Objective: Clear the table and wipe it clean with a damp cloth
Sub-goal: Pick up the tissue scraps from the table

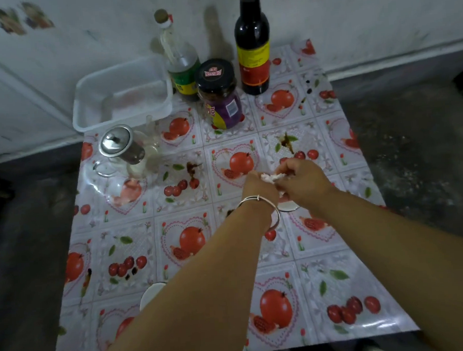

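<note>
The table (201, 230) carries a glossy oilcloth printed with pomegranates and cherries. Over its middle, my left hand (257, 186) and my right hand (303, 178) meet and both pinch a small crumpled white wad (272, 177), cloth or tissue, I cannot tell which. A silver bangle circles my left wrist. Dark brown stains lie on the oilcloth, one (286, 141) beyond my hands and one (192, 168) to their left. A white cup or small bowl (287, 205) shows partly under my wrists. Another white round dish (151, 295) is half hidden under my left forearm.
At the back stand a clear plastic tub (121, 95), a clear bottle with a green label (180, 68), a dark-lidded jar (219, 95) and a tall dark sauce bottle (253, 45). A glass teapot with a steel lid (122, 151) sits at the left. Dark floor surrounds the table.
</note>
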The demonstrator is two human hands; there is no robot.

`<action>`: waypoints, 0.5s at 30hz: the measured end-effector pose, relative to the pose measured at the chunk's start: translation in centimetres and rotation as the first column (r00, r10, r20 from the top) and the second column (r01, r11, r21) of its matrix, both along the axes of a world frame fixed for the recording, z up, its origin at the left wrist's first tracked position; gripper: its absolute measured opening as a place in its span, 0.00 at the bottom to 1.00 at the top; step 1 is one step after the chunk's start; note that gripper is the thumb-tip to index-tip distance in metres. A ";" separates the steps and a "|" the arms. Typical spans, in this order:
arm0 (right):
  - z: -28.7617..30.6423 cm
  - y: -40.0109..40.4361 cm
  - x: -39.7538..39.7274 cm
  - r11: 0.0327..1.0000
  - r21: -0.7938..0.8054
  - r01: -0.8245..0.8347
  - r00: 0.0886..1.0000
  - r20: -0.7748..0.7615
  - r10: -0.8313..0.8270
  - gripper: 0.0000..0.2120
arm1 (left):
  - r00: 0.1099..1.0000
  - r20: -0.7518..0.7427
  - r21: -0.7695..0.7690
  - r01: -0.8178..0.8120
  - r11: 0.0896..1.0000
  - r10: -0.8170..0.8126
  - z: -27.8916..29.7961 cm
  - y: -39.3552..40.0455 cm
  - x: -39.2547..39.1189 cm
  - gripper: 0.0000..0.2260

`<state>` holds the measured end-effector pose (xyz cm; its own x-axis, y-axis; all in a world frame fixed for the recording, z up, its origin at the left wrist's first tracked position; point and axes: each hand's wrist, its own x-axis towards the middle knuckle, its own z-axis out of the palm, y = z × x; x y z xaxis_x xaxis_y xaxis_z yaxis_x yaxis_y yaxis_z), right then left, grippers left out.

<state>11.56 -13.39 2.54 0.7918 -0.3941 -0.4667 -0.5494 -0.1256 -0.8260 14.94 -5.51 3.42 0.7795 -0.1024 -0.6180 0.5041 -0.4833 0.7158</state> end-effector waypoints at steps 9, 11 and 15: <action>-0.6 -8.5 -7.9 0.988 0.016 0.153 0.988 0.006 -0.153 0.09 | 0.977 -0.049 0.024 0.208 0.978 -0.207 1.1 -8.6 -7.0 0.15; -0.6 -10.2 -9.8 0.977 0.066 0.200 0.980 0.002 -0.201 0.11 | 0.973 -0.043 -0.008 0.225 0.974 -0.225 1.4 -10.5 -8.8 0.12; -0.2 -14.2 -14.5 0.947 0.127 0.295 0.955 -0.018 -0.295 0.10 | 0.969 -0.074 -0.078 0.230 0.970 -0.235 1.0 -15.2 -13.1 0.11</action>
<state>-2.93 -27.63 2.34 0.6496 -0.5474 -0.5276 -0.5454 0.1479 -0.8250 1.88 -20.75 4.43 0.6762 -0.3192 -0.6640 0.4421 -0.5452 0.7122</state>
